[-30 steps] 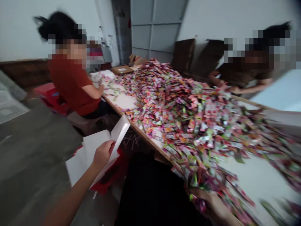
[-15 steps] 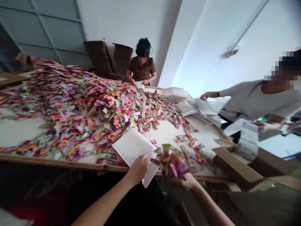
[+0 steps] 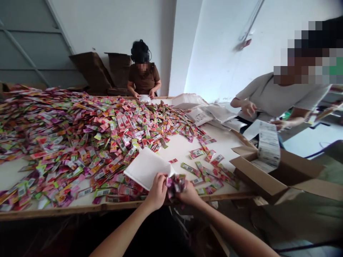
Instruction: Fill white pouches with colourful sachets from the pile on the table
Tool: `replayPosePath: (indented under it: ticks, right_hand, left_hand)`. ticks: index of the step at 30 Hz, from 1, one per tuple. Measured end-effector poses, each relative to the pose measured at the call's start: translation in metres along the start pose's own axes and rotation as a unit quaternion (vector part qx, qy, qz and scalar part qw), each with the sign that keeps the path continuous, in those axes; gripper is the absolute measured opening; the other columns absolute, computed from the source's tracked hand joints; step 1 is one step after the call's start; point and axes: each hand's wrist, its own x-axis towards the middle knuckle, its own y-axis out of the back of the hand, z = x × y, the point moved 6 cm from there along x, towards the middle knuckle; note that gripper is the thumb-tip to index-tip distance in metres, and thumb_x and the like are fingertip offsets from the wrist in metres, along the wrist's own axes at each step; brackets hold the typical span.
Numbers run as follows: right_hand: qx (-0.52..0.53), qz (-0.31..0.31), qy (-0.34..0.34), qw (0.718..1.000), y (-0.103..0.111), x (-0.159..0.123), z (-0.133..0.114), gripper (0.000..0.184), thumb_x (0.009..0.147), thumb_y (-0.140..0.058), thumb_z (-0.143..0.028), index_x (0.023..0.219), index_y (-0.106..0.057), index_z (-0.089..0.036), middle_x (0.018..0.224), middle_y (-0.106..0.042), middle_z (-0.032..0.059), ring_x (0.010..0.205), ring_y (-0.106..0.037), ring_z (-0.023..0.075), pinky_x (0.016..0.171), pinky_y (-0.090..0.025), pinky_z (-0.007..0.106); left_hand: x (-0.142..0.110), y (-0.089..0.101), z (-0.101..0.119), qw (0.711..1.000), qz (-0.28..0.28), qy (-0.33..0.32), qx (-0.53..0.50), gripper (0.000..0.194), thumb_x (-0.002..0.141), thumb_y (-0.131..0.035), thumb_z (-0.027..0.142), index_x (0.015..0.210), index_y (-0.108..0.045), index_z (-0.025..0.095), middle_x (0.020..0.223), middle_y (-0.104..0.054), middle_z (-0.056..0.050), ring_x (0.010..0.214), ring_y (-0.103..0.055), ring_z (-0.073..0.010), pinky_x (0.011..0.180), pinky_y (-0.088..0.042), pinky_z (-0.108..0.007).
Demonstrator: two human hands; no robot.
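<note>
Envelope [image 3: 147,167] in L hand [image 3: 159,190], pkts [image 3: 174,183] in R hand [image 3: 189,194] at env. edge.

Both forearms [image 3: 129,228] are bare, and the legwear [image 3: 158,232] is black.

At the right there is an open cardboard box [image 3: 258,180], and a strip of printed paper [image 3: 269,144] reaches into it. Near it is a person in a light grey T-shirt [image 3: 281,96]. Farther back, a person in a brown top [image 3: 144,79] is before the white wall [image 3: 120,21], with dark brown cardboard [image 3: 91,69] standing to one side
</note>
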Motion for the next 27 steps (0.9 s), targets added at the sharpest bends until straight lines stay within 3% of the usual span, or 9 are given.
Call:
replayPosePath:
  ticks: [3, 8, 10, 12, 14, 16, 19, 22, 27]
  right_hand:
    - [-0.119, 0.019, 0.026, 0.992, -0.002, 0.001, -0.003, 0.026, 0.057, -0.057, -0.02, 0.083, -0.056, -0.015, 0.073, -0.061, 0.0051, 0.066, -0.055, 0.0176, 0.059, -0.039, 0.026]
    - [-0.032, -0.108, 0.063, 0.992, -0.014, 0.016, -0.011, 0.029, 0.055, -0.066, -0.023, 0.081, -0.057, -0.015, 0.072, -0.061, 0.0012, 0.065, -0.055, 0.0151, 0.057, -0.041, 0.023]
    - [0.001, -0.101, 0.067, 0.993, -0.016, 0.018, -0.011, 0.046, 0.051, -0.071, -0.029, 0.092, -0.057, -0.016, 0.082, -0.063, 0.0023, 0.073, -0.056, 0.0164, 0.064, -0.044, 0.025]
    - [-0.017, -0.063, 0.046, 0.997, -0.018, 0.019, -0.006, 0.068, 0.041, -0.077, -0.033, 0.102, -0.055, -0.016, 0.091, -0.063, 0.0052, 0.081, -0.057, 0.0202, 0.071, -0.045, 0.029]
    - [-0.051, -0.019, 0.017, 0.998, -0.018, 0.019, 0.001, 0.078, 0.034, -0.08, -0.035, 0.104, -0.054, -0.016, 0.093, -0.062, 0.0068, 0.083, -0.057, 0.0231, 0.073, -0.044, 0.033]
    - [-0.048, -0.011, -0.003, 0.999, -0.018, 0.022, 0.007, 0.066, 0.038, -0.079, -0.036, 0.097, -0.058, -0.016, 0.087, -0.064, 0.0052, 0.079, -0.058, 0.0222, 0.071, -0.044, 0.032]
    - [0.029, -0.024, -0.027, 0.999, -0.015, 0.028, 0.014, 0.04, 0.055, -0.07, -0.038, 0.087, -0.06, -0.017, 0.079, -0.065, 0.0022, 0.073, -0.059, 0.0183, 0.066, -0.044, 0.027]
    - [-0.009, -0.002, -0.029, 1.0, -0.014, 0.026, 0.013, 0.034, 0.062, -0.063, -0.039, 0.088, -0.059, -0.016, 0.078, -0.064, 0.0032, 0.072, -0.059, 0.0184, 0.062, -0.043, 0.026]
    - [-0.231, 0.057, 0.046, 0.97, -0.03, 0.012, -0.012, 0.05, 0.063, -0.059, -0.031, 0.11, -0.049, -0.017, 0.086, -0.062, 0.0086, 0.072, -0.059, 0.0208, 0.06, -0.039, 0.027]
  left_hand:
    - [0.011, -0.001, 0.002, 0.999, 0.034, -0.011, -0.003, 0.015, 0.085, -0.031, 0.014, 0.083, -0.045, 0.018, 0.103, -0.047, -0.009, 0.104, -0.046, -0.0179, 0.095, -0.038, -0.035]
    - [0.022, -0.007, -0.014, 0.996, 0.083, 0.018, 0.0, 0.014, 0.082, -0.032, 0.011, 0.079, -0.044, 0.019, 0.093, -0.05, -0.008, 0.093, -0.049, -0.0189, 0.087, -0.041, -0.038]
    - [0.023, -0.009, -0.025, 0.994, 0.104, 0.046, -0.005, 0.014, 0.081, -0.033, 0.012, 0.08, -0.045, 0.018, 0.09, -0.051, -0.008, 0.09, -0.05, -0.0193, 0.085, -0.042, -0.038]
    - [0.024, -0.012, -0.034, 0.992, 0.108, 0.06, -0.013, 0.014, 0.082, -0.033, 0.014, 0.081, -0.046, 0.018, 0.09, -0.051, -0.008, 0.09, -0.05, -0.0195, 0.085, -0.042, -0.039]
    - [0.024, -0.013, -0.04, 0.992, 0.106, 0.065, -0.023, 0.014, 0.082, -0.033, 0.014, 0.08, -0.047, 0.017, 0.091, -0.051, -0.008, 0.091, -0.049, -0.0194, 0.086, -0.041, -0.039]
    - [0.024, -0.01, -0.041, 0.993, 0.09, 0.065, -0.034, 0.015, 0.082, -0.033, 0.013, 0.078, -0.047, 0.017, 0.092, -0.052, -0.008, 0.092, -0.05, -0.019, 0.087, -0.04, -0.039]
    - [0.023, -0.005, -0.034, 0.998, 0.022, 0.037, -0.041, 0.015, 0.082, -0.035, 0.014, 0.074, -0.047, 0.018, 0.093, -0.052, -0.007, 0.093, -0.05, -0.018, 0.088, -0.041, -0.037]
    - [0.022, -0.002, -0.023, 0.999, -0.021, 0.005, -0.028, 0.015, 0.083, -0.036, 0.015, 0.073, -0.047, 0.018, 0.093, -0.05, -0.006, 0.094, -0.05, -0.0169, 0.089, -0.041, -0.035]
    - [0.024, 0.005, -0.012, 0.995, 0.094, -0.013, -0.014, 0.015, 0.084, -0.032, 0.01, 0.076, -0.043, 0.018, 0.105, -0.045, -0.009, 0.104, -0.045, -0.0174, 0.095, -0.038, -0.037]
